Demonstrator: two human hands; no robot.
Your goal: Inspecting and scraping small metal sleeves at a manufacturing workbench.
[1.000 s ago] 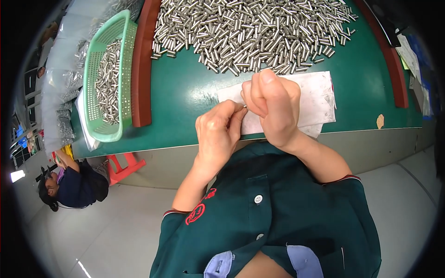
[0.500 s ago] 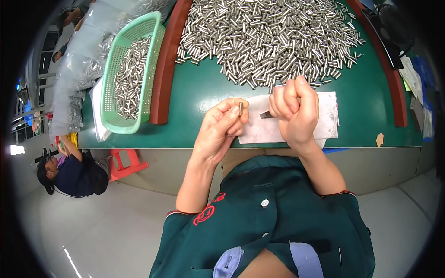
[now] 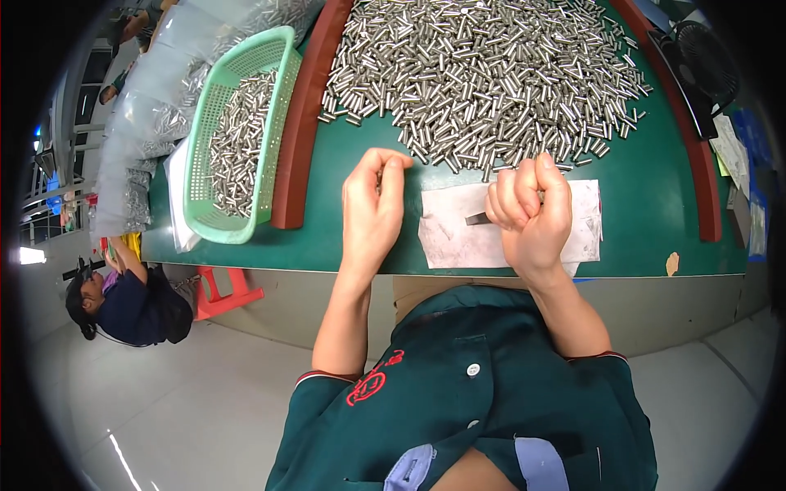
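Observation:
My left hand (image 3: pixel 372 204) is raised over the green table, its fingers curled toward the thumb. A bit of a small metal pin (image 3: pixel 379 178) shows between them; the rest is hidden. My right hand (image 3: pixel 530 209) is closed in a fist around a small tool with a dark, flat, blade-like tip (image 3: pixel 476 219). Its handle is hidden in the fist, so its exact kind cannot be told. Under that hand lies a smudged white cloth or paper sheet (image 3: pixel 450 237). Just beyond both hands spreads a large heap of short, shiny metal pins (image 3: pixel 491 74).
A green plastic basket (image 3: pixel 196 184) with similar pins stands left, beside a red-brown wooden rail (image 3: pixel 292 168). Another rail (image 3: pixel 706 184) bounds the right, near a black fan (image 3: pixel 704 61). Clear bags (image 3: pixel 131 123) of pins line the far left. A person (image 3: pixel 135 303) sits beyond a red stool (image 3: pixel 233 293).
My left hand has moved left and a little away from the tool, turning so the pin at its fingertips is mostly hidden. The right hand stays shut on the tool, slightly lower in the picture.

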